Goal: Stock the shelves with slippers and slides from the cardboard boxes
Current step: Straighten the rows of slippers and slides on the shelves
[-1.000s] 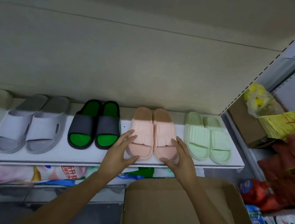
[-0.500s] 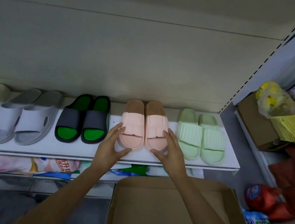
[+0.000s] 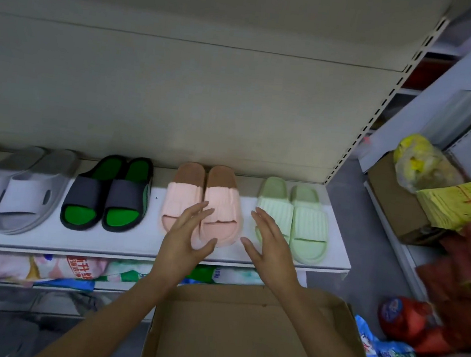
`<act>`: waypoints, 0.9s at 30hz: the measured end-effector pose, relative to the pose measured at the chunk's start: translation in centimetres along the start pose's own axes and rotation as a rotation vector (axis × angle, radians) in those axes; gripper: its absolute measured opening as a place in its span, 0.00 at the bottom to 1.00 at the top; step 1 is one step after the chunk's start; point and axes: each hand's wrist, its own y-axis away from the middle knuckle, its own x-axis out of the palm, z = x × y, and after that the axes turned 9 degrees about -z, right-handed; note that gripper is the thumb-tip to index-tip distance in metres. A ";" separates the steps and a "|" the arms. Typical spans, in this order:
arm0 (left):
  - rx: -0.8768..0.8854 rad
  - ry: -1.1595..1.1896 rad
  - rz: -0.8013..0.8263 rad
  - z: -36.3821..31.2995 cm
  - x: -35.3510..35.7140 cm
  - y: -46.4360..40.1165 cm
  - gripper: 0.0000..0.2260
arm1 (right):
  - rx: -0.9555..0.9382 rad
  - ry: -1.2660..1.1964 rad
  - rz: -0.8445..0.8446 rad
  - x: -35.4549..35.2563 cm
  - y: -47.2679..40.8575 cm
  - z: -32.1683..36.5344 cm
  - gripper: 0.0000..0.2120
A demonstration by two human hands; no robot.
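Shelf (image 3: 144,248), white, at waist level. On it, left to right: a pale slide at the far left edge, mostly cut off; grey slides (image 3: 18,194); black-and-green slides (image 3: 109,193); pink slides (image 3: 202,201); light green slides (image 3: 294,217). All pairs toes toward the viewer, heels at the back panel.

Left hand (image 3: 185,238): fingers straight and spread, in front of the toe end of the pink pair, overlapping both slides in view. Holds nothing; whether the fingertips touch the pink straps cannot be told. Right hand (image 3: 271,244): flat, fingers straight, in front of the gap between the pink pair and the green pair, also holding nothing. It overlaps the inner edge of the left green slide.

Cardboard box (image 3: 251,335) directly below the hands, flaps open. The part of its inside that shows is bare brown card; no slippers visible there.

Step, as judged: the pink pair sits placed and squared, hands off it, so this pair looks done.

Next move likely calls for reaching down to a box for another pair, or finding another box if this one is spent. Little free shelf remains right of the green pair; a new pair may need another shelf.
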 end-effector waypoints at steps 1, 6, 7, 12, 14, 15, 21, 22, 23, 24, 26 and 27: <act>0.022 0.017 0.023 -0.9 0.7 0.0 0.26 | 0.000 0.012 -0.010 -1.0 0.1 -0.6 0.27; 0.043 0.068 0.086 -3.6 4.1 -0.1 0.25 | 0.113 0.024 -0.075 -5.1 1.3 -4.0 0.30; 0.040 0.068 0.099 -3.9 4.7 -0.1 0.26 | 0.147 0.037 -0.078 -5.6 1.5 -4.5 0.31; -0.025 0.022 0.155 -4.6 6.9 -0.6 0.32 | 0.276 0.071 -0.071 -6.7 1.9 -6.7 0.38; -0.059 0.011 0.168 -4.9 7.7 -0.9 0.35 | 0.314 0.082 -0.057 -6.7 1.8 -7.3 0.43; -0.070 0.001 0.172 -4.9 8.0 -1.0 0.37 | 0.320 0.092 -0.051 -6.7 1.8 -7.5 0.44; -0.073 -0.032 0.223 -5.5 10.0 -0.8 0.42 | 0.452 0.148 -0.003 -6.6 1.3 -8.4 0.53; -0.079 -0.031 0.230 -5.4 10.3 -0.7 0.43 | 0.476 0.140 0.004 -6.7 1.4 -8.7 0.54; -0.086 -0.028 0.236 -5.5 10.5 -0.6 0.43 | 0.488 0.128 0.010 -6.8 1.5 -8.9 0.54; -0.095 -0.025 0.244 -5.4 10.8 -0.6 0.44 | 0.490 0.113 0.014 -6.8 1.6 -9.2 0.54; -0.112 -0.024 0.253 -5.3 11.4 -0.5 0.45 | 0.476 0.072 0.013 -7.0 1.9 -9.6 0.53; -0.119 -0.026 0.251 -5.2 11.6 -0.4 0.45 | 0.468 0.049 0.007 -7.1 2.1 -9.8 0.52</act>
